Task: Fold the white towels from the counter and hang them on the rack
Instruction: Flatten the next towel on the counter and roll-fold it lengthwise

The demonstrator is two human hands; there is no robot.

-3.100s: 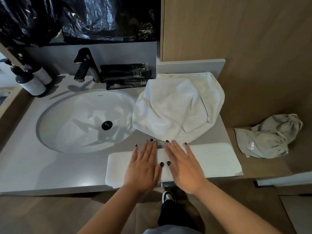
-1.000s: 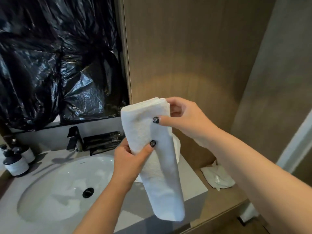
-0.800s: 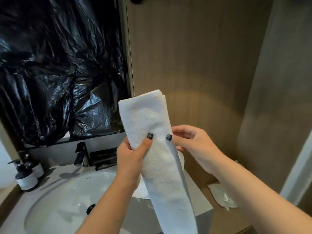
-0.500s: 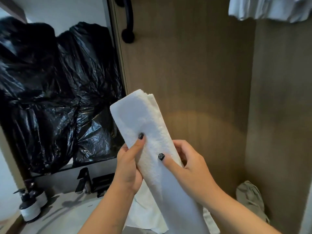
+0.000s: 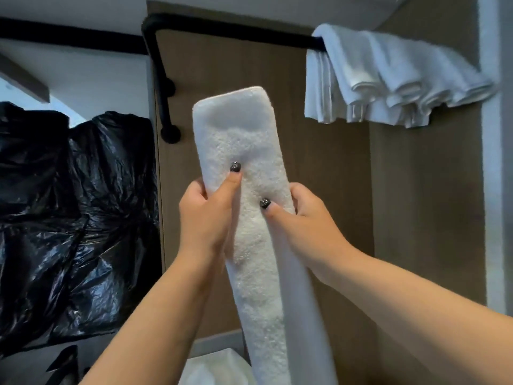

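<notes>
Both hands, left grip (image 5: 206, 215) and right grip (image 5: 302, 220), are closed around a long folded white terry towel (image 5: 249, 218), held upright; a black metal rack (image 5: 222, 30) with white towels (image 5: 383, 79) is seen at one o'clock.

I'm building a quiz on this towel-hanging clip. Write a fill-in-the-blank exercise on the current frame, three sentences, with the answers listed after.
1. Both the left hand and the right hand grip the folded towel, whose colour is ____.
2. The rack on the wooden wall is coloured ____.
3. Hung towels already drape over the rack's ____ end.

Missing words: white; black; right
</notes>
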